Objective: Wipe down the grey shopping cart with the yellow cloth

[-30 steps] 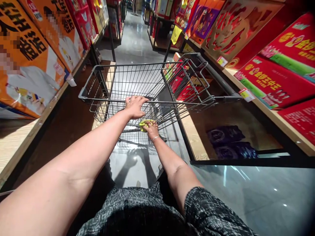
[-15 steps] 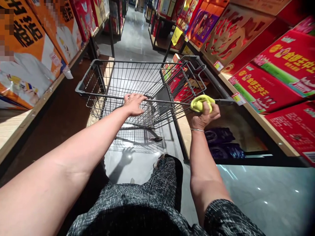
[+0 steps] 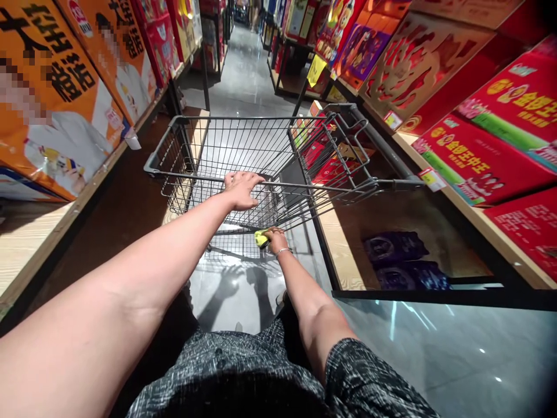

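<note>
Field position: your right hand (image 3: 277, 238) grips a bunched yellow-green cloth (image 3: 261, 238), fingers closed round it, low at the near side of the wire shopping cart (image 3: 292, 184); whether cloth meets wire, you cannot tell; your left hand (image 3: 242, 190) lies over the cart's top rail, fingers spread loosely; best brace that rail with the palm, then press the cloth along each wire; red boxes (image 3: 314, 155) show through the mesh, seemingly on the lower shelf (image 3: 348, 261) beyond; purple bags (image 3: 395, 247) lie on it, nearer you; red cartons (image 3: 461, 157) above, contents hidden.
</note>
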`<act>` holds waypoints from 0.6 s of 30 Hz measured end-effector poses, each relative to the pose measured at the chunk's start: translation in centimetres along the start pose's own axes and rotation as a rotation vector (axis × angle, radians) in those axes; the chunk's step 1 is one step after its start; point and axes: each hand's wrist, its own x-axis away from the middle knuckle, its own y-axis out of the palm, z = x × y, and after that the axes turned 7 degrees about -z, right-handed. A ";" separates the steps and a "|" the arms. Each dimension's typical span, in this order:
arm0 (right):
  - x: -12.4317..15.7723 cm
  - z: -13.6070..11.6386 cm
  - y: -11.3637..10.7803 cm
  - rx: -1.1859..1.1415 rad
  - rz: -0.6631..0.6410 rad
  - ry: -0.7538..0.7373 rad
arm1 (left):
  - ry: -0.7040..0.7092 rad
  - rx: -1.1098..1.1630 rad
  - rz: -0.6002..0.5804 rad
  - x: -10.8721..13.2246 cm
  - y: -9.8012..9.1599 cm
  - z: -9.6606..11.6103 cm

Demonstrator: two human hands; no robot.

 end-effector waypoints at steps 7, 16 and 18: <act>0.4 2.7 -12.5 0.093 0.370 0.036 | 0.022 -0.007 0.010 -0.1 0.4 -0.5; 2.8 11.0 -23.1 0.382 0.173 0.356 | 0.032 0.027 0.058 -0.1 0.8 -0.4; 3.1 11.3 -23.5 0.413 0.141 0.379 | 0.031 0.029 0.071 0.0 1.0 -0.1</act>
